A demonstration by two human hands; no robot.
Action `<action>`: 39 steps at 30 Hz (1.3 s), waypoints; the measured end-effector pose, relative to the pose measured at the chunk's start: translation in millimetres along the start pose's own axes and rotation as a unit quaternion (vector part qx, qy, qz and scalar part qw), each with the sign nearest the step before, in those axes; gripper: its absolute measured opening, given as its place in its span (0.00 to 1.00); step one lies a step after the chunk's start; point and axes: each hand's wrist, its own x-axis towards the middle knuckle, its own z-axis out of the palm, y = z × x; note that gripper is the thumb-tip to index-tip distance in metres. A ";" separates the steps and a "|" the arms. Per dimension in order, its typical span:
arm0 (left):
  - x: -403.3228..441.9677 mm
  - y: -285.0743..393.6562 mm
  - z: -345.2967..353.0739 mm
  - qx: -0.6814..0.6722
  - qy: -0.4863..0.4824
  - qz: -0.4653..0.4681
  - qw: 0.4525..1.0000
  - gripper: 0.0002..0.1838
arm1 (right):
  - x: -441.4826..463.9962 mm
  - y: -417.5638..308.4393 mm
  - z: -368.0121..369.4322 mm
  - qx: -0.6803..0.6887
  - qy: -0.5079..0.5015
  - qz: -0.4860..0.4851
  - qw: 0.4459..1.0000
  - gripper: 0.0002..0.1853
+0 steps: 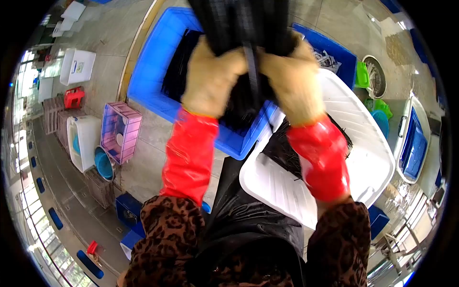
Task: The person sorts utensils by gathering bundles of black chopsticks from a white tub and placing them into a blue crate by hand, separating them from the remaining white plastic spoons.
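The left hand (205, 81) and the right hand (294, 81), both in tan gloves, are raised side by side over the tubs; the fingers of both are curled closed around a black bundle (241, 24), the thumb sides turned in towards each other; motion blur and the bundle itself hide the fingertips, so how tightly they press cannot be told.

The bundle is held up at the top edge of the view, above the far part of the blue tub (153, 71); it is dark, thick and streaked lengthwise, with its upper end cut off by the frame; a narrow greyish strip (251, 69) hangs down between the 2 hands, and its lower end merges with the dark mass beneath.

Below, black strands (177, 71) lie in the blue tub; a white tub (277, 186) stands close against its right side, with more thin black pieces (284, 153) inside, partly behind the right forearm; red sleeve covers (189, 155) wrap both forearms; a black apron (253, 205) covers the lap; farther left, a pink basket (134, 131) stands on the floor (148, 148).
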 end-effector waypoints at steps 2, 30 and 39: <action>20.3 -33.1 -31.8 0.022 -0.006 -0.038 0.999 0.19 | 10.9 17.3 38.1 0.012 -0.048 0.031 0.998 0.21; -145.5 -169.6 189.1 -0.067 -0.091 -0.329 0.938 0.13 | -130.5 302.7 -188.1 -0.253 -0.071 0.237 0.935 0.16; -130.0 -356.8 240.6 0.499 -0.004 -0.305 0.811 0.32 | -39.4 482.9 -300.3 -0.521 -0.071 0.093 0.846 0.26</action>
